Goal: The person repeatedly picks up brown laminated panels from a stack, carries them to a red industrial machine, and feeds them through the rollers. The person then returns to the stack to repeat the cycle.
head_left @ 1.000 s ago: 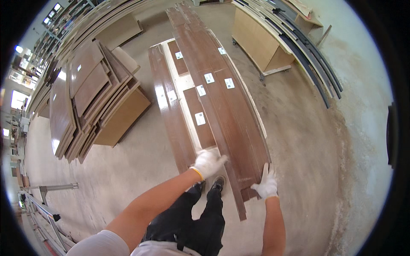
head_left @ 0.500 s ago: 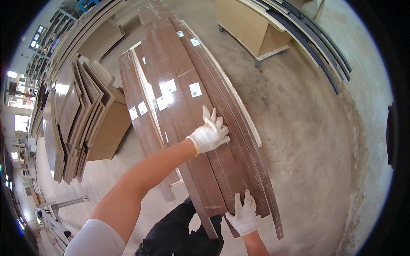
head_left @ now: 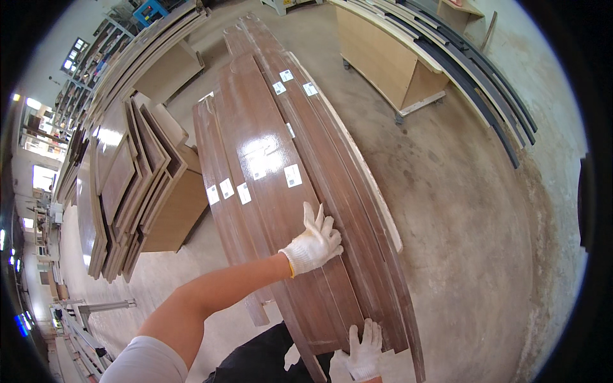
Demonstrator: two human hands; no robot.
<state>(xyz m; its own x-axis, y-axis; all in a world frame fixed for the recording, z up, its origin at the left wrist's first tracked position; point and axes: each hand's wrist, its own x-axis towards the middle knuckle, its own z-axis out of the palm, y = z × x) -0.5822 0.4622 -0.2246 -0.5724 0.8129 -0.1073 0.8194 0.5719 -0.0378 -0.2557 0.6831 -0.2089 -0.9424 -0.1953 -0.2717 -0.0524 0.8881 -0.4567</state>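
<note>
Long glossy brown boards (head_left: 271, 217) lie side by side in a stack, running away from me, with small white labels (head_left: 293, 175) on several of them. My left hand (head_left: 314, 239), in a white knitted glove, rests on top of the boards with its fingers spread. At the near end, my right hand (head_left: 363, 351) wears the same kind of glove. Its fingers stretch forward over the board ends, and its lower part is at their near edge. A pale strip (head_left: 357, 163) shows along the stack's right side.
Left of the stack, brown panels (head_left: 118, 172) lean in a row against a wooden support. A wheeled wooden cart (head_left: 383, 57) carrying long dark strips (head_left: 485, 105) stands at the far right, near the wall (head_left: 555, 121). Concrete floor (head_left: 460, 255) lies between.
The pale gap between the left and middle boards has closed, and the boards now lie together. Stack and both hands appear lower in the picture; the hands remain on the boards.
</note>
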